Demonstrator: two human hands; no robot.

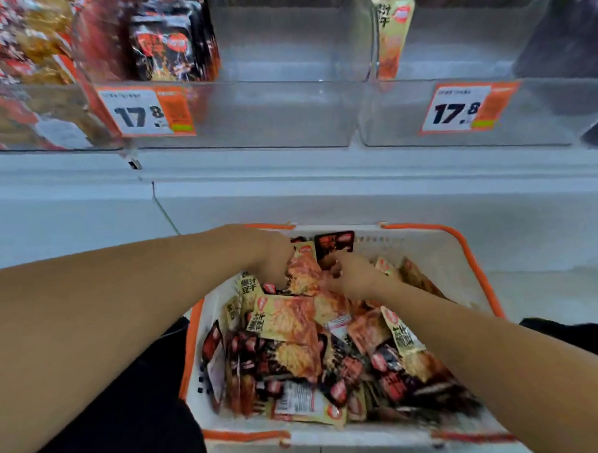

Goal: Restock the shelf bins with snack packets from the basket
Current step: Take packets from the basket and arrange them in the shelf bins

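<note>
A white basket with orange rim point(463, 250) sits below the shelf, heaped with beige and black snack packets point(289, 350). My left hand point(275, 258) reaches into its far end, fingers curled around beige packets point(304, 270). My right hand point(354, 275) is beside it, fingers curled down at a black packet point(332, 245) standing upright; the grip is blurred. Above, a clear bin point(251, 115) holds black packets point(170, 47) at its left. The clear bin to the right point(539, 113) holds one upright beige packet point(390, 30).
Orange price tags point(145, 111) point(463, 108) reading 17.8 hang on the bin fronts. A bin of red and gold packets point(22, 50) stands at far left. A dark packet point(570, 33) is at far right. The white shelf ledge point(288, 172) runs between bins and basket.
</note>
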